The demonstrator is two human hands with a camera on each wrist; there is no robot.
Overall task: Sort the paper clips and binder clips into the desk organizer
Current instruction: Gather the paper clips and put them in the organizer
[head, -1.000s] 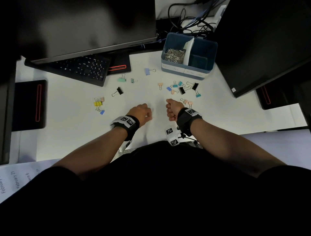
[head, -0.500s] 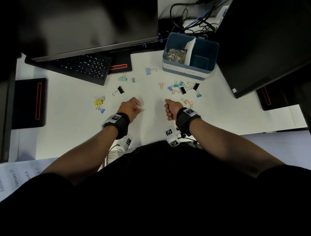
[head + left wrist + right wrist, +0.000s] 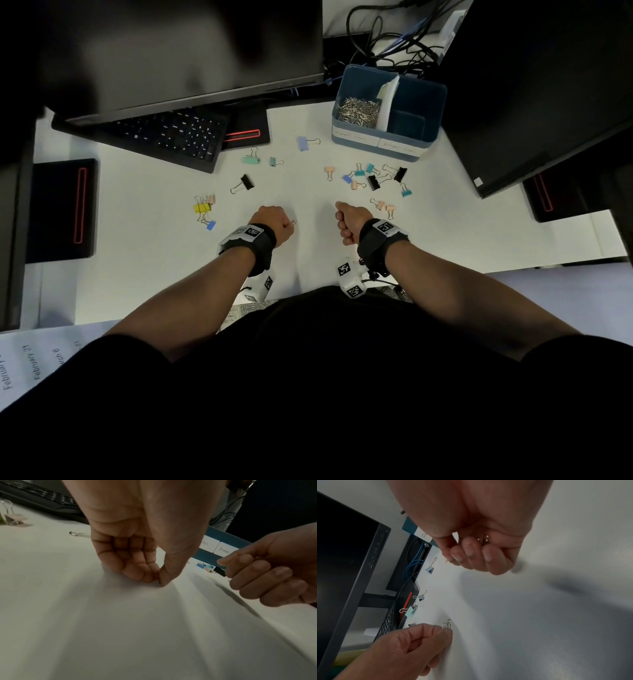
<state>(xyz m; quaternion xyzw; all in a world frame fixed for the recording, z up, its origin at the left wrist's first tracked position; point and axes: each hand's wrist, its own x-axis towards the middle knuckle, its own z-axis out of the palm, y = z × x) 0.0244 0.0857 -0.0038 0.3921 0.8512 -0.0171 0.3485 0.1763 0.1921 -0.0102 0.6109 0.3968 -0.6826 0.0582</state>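
Observation:
My left hand (image 3: pixel 274 222) pinches a silver paper clip (image 3: pixel 293 222) between thumb and fingers, low on the white desk; the right wrist view shows the paper clip (image 3: pixel 447 625) sticking out past the fingertips. My right hand (image 3: pixel 349 222) is a curled fist beside it, with bits of silver paper clips (image 3: pixel 485 538) showing in its palm. The blue desk organizer (image 3: pixel 376 145) stands farther back, its left compartment full of paper clips (image 3: pixel 359 109). Coloured binder clips (image 3: pixel 373 178) lie scattered in front of it, and several more binder clips (image 3: pixel 205 209) lie to the left.
A black keyboard (image 3: pixel 164 137) sits at the back left under a monitor (image 3: pixel 171 51). A second monitor (image 3: pixel 548 85) overhangs the right side. Cables (image 3: pixel 394 41) lie behind the organizer. A lilac binder clip (image 3: pixel 306 142) and a mint one (image 3: pixel 251 159) lie mid-desk.
My left hand has slid a little left and away from me with the paper clip pinched in it. The right fist has stayed nearly in place.

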